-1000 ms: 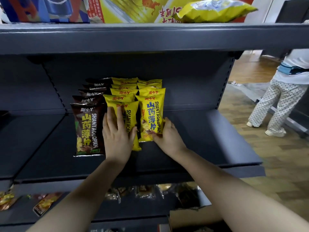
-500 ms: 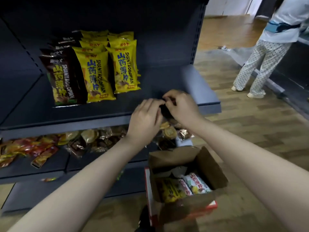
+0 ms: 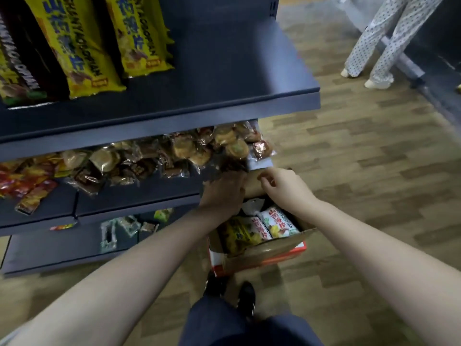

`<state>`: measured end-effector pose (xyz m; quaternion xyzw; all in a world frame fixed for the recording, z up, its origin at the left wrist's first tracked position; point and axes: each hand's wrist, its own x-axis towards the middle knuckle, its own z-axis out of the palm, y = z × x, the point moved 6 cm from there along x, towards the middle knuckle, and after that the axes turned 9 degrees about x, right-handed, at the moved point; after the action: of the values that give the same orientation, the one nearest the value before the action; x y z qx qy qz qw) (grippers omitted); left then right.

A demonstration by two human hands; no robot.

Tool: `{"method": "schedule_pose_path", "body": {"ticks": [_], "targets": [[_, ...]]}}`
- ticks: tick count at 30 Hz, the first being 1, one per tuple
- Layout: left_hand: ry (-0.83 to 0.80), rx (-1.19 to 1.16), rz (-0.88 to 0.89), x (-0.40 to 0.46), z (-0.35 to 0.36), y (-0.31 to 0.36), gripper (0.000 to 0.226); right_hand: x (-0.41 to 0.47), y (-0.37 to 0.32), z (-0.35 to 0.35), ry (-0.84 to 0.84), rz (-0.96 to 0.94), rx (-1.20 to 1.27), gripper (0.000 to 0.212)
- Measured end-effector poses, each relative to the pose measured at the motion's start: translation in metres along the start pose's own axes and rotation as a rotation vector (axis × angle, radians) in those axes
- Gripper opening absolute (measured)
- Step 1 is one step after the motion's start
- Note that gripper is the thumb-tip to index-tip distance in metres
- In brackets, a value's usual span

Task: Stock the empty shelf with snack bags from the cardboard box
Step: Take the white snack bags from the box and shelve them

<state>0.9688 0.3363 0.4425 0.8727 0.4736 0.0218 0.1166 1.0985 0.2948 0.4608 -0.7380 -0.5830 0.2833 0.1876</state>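
The cardboard box [image 3: 262,248] sits on the floor by the shelf [image 3: 224,78], white and yellow snack bags [image 3: 259,227] inside. My left hand [image 3: 222,196] and right hand [image 3: 284,186] hover above it, each grip loosely curled, holding nothing. Yellow bags [image 3: 139,33] stand on the shelf.

Yellow snack bags [image 3: 74,46] with blue lettering stand beside a dark brown bag [image 3: 22,68] on the dark grey shelf [image 3: 224,78]; brown cardboard box [image 3: 264,253], red-and-white base; polka-dotted white trousers [image 3: 384,33].
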Motion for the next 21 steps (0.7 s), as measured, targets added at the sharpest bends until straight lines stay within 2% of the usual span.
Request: {"method": "schedule_pose_path", "body": {"ticks": [3,7,11,13,17,21], "targets": [[-0.145,-0.057,-0.06,0.001,0.04,-0.009,0.03,0.007,0.03,0.035,-0.138,0.106,-0.018,0.022],[-0.266,-0.187,-0.117,-0.007,0.086,-0.022,0.022,0.013,0.067,0.091,-0.413,0.232,-0.056,0.02],[-0.468,-0.222,-0.207,-0.008,0.128,-0.029,0.035,0.01,0.092,0.143,-0.654,0.32,-0.128,0.023],[-0.538,-0.249,-0.238,-0.006,0.146,-0.028,0.038,0.011,0.097,0.164,-0.702,0.342,-0.126,0.032],[-0.635,-0.18,-0.344,-0.001,0.181,-0.031,0.044,0.013,0.106,0.201,-0.784,0.418,-0.071,0.033],[-0.732,-0.088,-0.377,0.003,0.206,-0.032,0.046,0.021,0.108,0.207,-0.762,0.494,0.071,0.035]]}}
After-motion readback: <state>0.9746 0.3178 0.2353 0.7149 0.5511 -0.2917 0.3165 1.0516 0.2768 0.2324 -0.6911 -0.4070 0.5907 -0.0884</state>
